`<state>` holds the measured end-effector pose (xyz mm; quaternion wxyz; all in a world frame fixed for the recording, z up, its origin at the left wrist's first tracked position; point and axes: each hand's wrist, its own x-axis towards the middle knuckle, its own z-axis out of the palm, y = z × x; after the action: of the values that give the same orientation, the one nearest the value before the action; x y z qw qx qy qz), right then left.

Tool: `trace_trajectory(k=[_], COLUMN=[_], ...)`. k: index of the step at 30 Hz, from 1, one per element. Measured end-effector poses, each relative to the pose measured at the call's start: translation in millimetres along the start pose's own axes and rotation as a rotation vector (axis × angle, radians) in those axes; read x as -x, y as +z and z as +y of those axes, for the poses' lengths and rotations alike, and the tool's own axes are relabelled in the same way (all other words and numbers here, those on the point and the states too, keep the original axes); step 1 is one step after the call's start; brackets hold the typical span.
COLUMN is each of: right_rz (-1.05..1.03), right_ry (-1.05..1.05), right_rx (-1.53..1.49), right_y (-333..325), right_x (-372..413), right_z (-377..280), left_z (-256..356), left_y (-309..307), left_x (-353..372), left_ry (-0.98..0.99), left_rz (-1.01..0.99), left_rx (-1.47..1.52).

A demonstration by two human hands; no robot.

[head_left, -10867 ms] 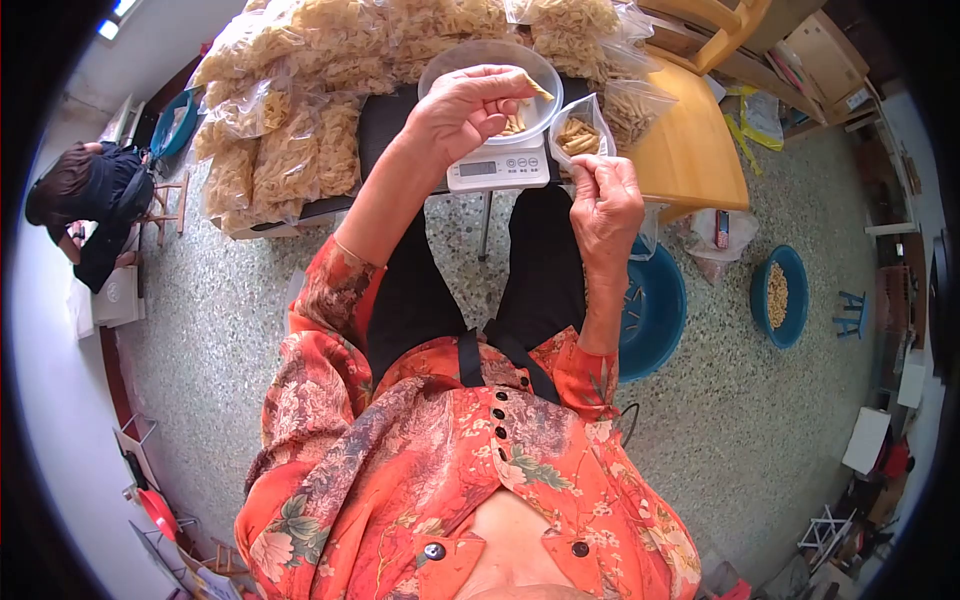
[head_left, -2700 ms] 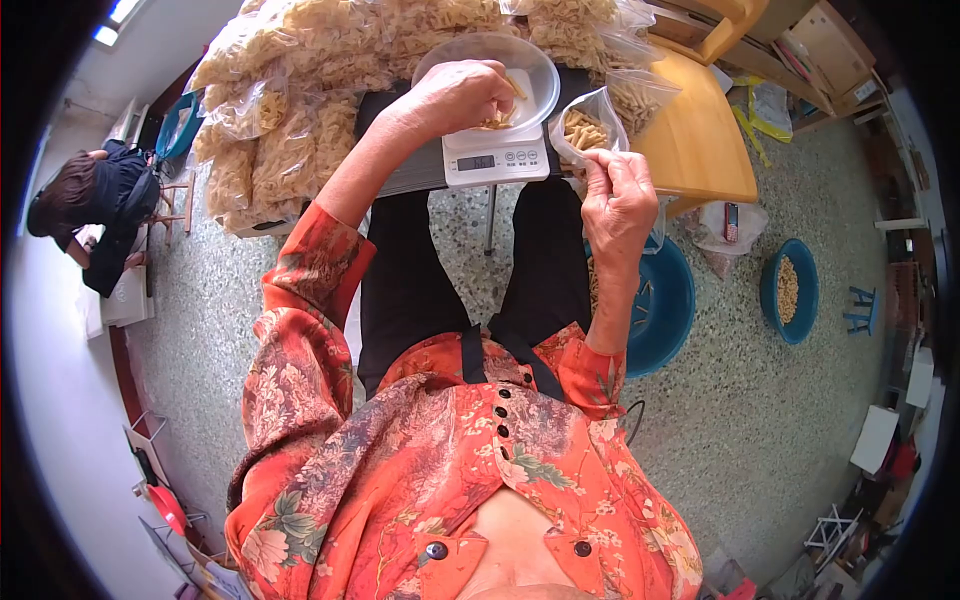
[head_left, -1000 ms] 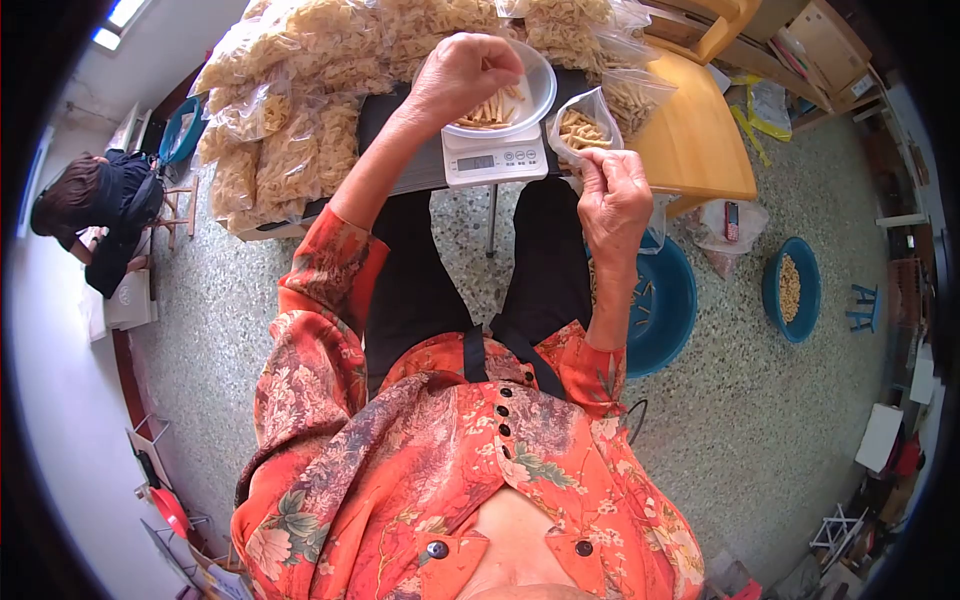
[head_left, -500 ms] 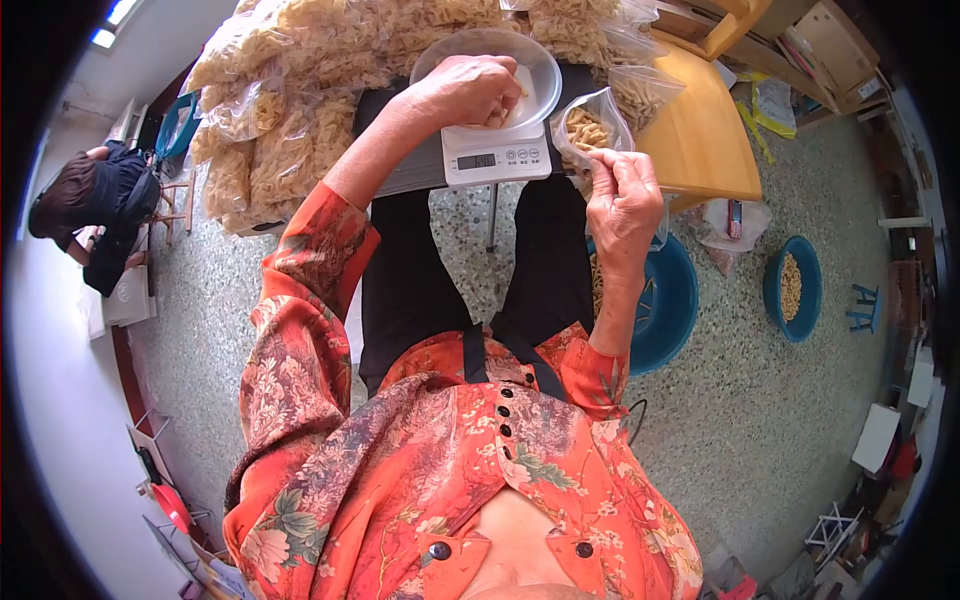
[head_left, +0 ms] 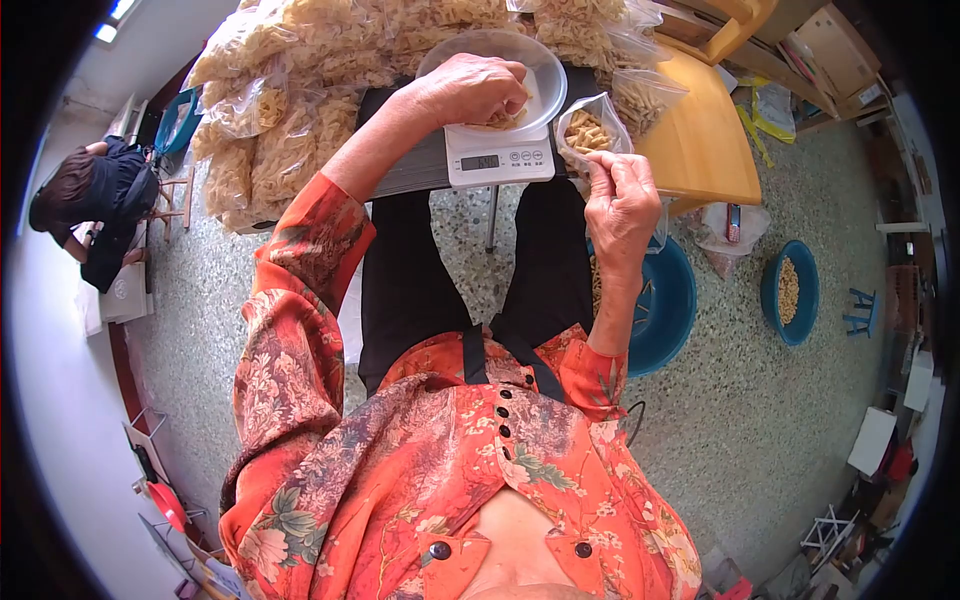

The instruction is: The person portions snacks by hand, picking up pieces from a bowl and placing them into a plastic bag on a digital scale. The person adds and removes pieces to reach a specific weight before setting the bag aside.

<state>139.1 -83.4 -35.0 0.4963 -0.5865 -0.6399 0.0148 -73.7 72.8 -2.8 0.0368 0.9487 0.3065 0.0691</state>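
Note:
My left hand [head_left: 478, 90] is over a clear plastic bowl [head_left: 548, 75], its fingers curled together; what they hold, if anything, is hidden. Pale strip-like pieces [head_left: 502, 121] show in the bowl just below the fingers. The bowl rests on a white digital scale [head_left: 500, 171] with a lit display. To the right, my right hand [head_left: 622, 200] pinches the near edge of an open clear bag [head_left: 592, 130] holding similar pieces. The bag stands beside the scale, its mouth facing up.
Many filled clear bags [head_left: 310, 120] are piled behind and left of the scale. A yellow wooden chair [head_left: 700, 130] stands at right. Blue basins [head_left: 665, 310] sit on the floor, one farther right [head_left: 790, 293] holding pale pieces. Another person [head_left: 90, 205] sits at far left.
My left hand has shifted slightly right over the bowl, and its fingers have moved a little. The scale's displayed digits look different. My right hand keeps its pinch on the bag.

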Motion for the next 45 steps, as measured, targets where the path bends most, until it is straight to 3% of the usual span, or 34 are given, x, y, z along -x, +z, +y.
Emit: trace_trajectory(k=[4,7,10,11,13,14,18,21,23,25,31,33,35,41,45], right_rz=[-0.003,0.004,-0.004,-0.016,-0.013,-0.012,-0.005,0.013,0.011,0.015,0.01,0.0,0.022,0.021,0.025], right_ry=[0.008,0.001,0.01,0.024,0.014,0.008,-0.002,-0.021,-0.022,-0.019,-0.014,0.001,-0.007,-0.012,-0.023], right_rx=[0.006,0.009,0.005,0.002,0.006,0.013,0.026,0.036,0.014,0.012,0.001,0.004,0.002,-0.005,-0.007], right_y=[0,0,0,0,1,2,2,2,1,2,1,0,0,1,0], right_x=[0,0,1,1,0,0,1,1,1,1,1,1,1,1,0], right_z=[0,2,0,0,0,0,-2,-2,-4,-3,-5,-4,-3,-2,-3], left_z=[-2,-7,-2,1,5,18,44,52,63,70,98,97,88,27,12], left_y=[-4,-2,-12,-14,-17,-19,-16,-13,-10,-11,-9,-6,-14,-25,-18], left_x=[-3,2,9,12,19,19,18,19,12,9,-7,-12,-12,11,21], left_ry=[-0.004,-0.015,-0.229,-0.229,-0.403,-0.474,-0.573,-0.48,-0.527,-0.426,-0.452,-0.378,-0.331,-0.262,-0.233], left_rz=[-0.044,0.088,0.193,0.196,0.172,0.248,0.331,0.266,0.323,0.356,0.514,0.631,0.716,0.574,0.484], left_rx=[-0.003,0.035,0.717,0.714,1.754,1.94,2.001,1.963,1.873,1.759,1.412,1.174,1.167,0.472,0.267])
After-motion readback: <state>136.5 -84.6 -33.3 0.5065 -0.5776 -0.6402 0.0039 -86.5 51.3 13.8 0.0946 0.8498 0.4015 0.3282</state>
